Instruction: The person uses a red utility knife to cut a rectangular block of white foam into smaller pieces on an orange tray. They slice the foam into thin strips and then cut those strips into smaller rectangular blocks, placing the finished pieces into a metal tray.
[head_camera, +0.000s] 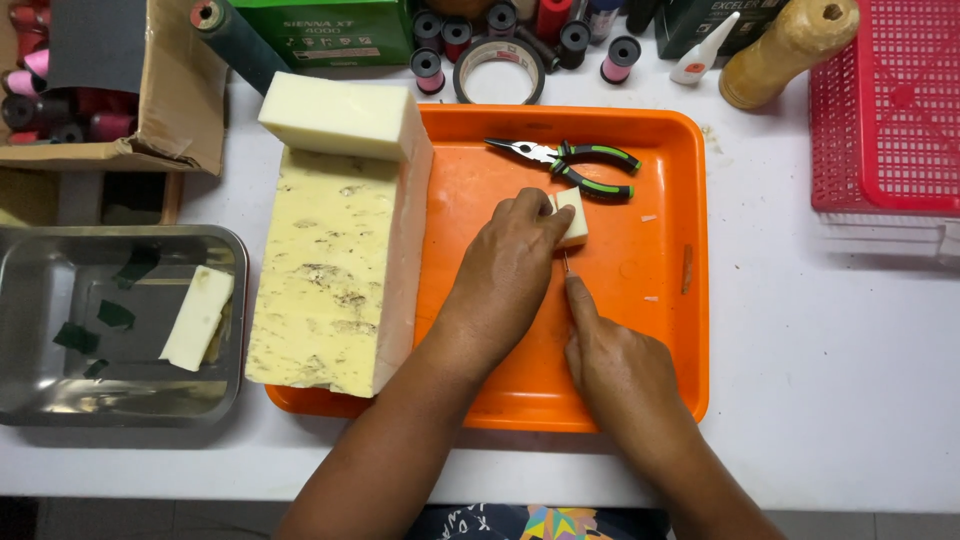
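A large pale-yellow foam block (335, 270) lay along the left edge of the orange tray (670, 300) with a smaller slab (340, 115) on its far end, and one cut strip (197, 318) rested in the steel pan (40, 300) at the surface's left edge, so the cutting appeared barely begun, most foam being whole. Near the tray's middle, the left hand (505, 275) pinched a small foam cube (572, 217), while the right hand (615, 365), forefinger extended, was closed on a thin blade (565, 264) just below the cube; pliers (575, 165) lay unused toward the far edge.
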